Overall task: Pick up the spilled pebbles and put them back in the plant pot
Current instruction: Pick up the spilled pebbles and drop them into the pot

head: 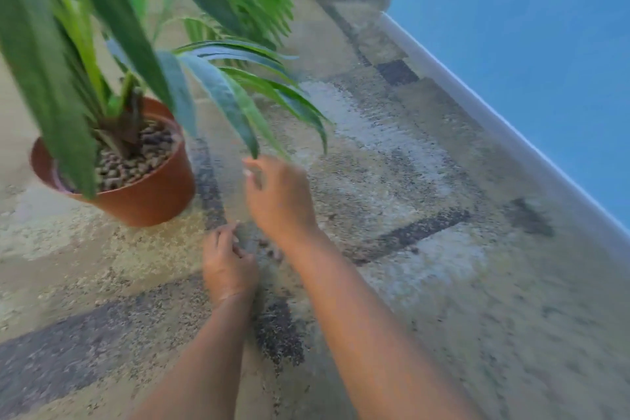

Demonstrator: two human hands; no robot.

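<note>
A terracotta plant pot (153, 194) stands on the speckled floor at the left, filled with brown pebbles (136, 164) around a plant with long green leaves (218, 92). A few spilled pebbles (271, 249) lie on the floor between my hands, blurred. My left hand (228, 266) is low over the floor just left of them, fingers curled; whether it holds pebbles is hidden. My right hand (279, 198) hovers higher, to the right of the pot, fingers loosely spread, nothing visible in it.
The terrazzo floor (426, 283) has dark inlaid strips. A blue wall (528, 61) with a white skirting board (477, 112) runs along the right. Leaves hang over the space in front of the pot.
</note>
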